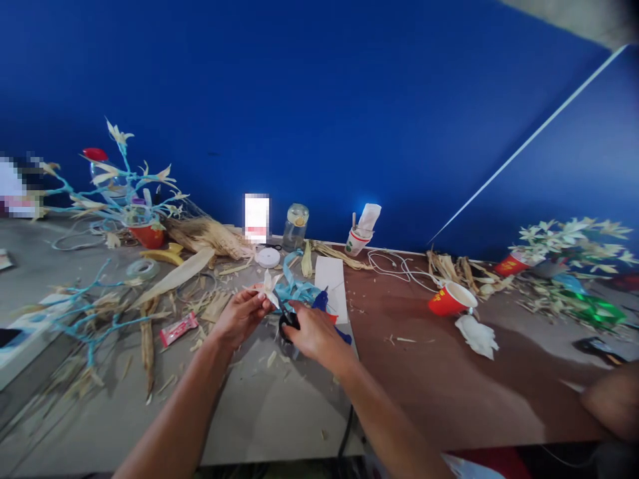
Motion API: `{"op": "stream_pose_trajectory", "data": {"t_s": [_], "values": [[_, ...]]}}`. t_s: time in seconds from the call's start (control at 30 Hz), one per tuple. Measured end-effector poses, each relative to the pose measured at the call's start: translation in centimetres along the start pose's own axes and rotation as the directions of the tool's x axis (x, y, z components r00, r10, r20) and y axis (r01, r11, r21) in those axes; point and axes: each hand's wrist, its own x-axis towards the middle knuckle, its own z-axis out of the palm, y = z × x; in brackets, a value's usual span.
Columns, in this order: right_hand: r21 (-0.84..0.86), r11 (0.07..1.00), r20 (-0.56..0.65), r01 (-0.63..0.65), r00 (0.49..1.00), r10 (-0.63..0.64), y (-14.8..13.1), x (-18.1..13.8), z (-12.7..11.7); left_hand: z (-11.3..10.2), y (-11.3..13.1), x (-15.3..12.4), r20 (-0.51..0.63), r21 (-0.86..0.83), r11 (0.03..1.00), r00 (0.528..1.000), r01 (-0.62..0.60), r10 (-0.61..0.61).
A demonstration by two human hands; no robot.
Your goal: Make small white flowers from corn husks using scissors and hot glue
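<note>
My left hand is closed, its fingertips pinching a small pale flower with pointed petals that looks made of dried corn husk. My right hand grips black-handled scissors, whose blades point up towards the flower's lower side. Whether the blades touch the petals I cannot tell. Just behind both hands lies a heap of light blue ribbon. A dark blue object shows beside my right hand, partly covered by it.
Blue branches with husk flowers stand in a red cup at left; more lie nearer. Behind are a glass jar, a white tape roll and dried husks. Rightward are a tilted red cup, crumpled tissue and another person's arm.
</note>
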Motion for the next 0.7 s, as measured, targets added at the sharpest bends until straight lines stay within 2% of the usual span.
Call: {"op": "stream_pose_trajectory", "data": {"t_s": [0.2,0.47,0.6,0.7], "values": [[-0.160,0.980,0.065,0.115,0.992,-0.106,-2.0,0.1,0.7,-0.2,-0.3,-0.2,0.031,-0.049,0.999,0.999,-0.018,0.020],[-0.258,0.958,0.098,0.126,0.990,-0.104,-3.8,1.3,2.0,0.1,-0.1,-0.5,0.025,-0.131,0.991,0.999,-0.016,0.020],[-0.277,0.947,0.071,0.164,0.986,-0.150,-4.0,1.4,2.7,0.5,0.0,-0.6,0.041,-0.122,0.992,0.999,-0.030,0.035],[-0.222,0.962,0.023,0.158,0.987,-0.156,-3.6,1.3,3.4,0.6,0.0,-0.7,0.048,-0.101,0.994,0.998,-0.032,0.037]]}}
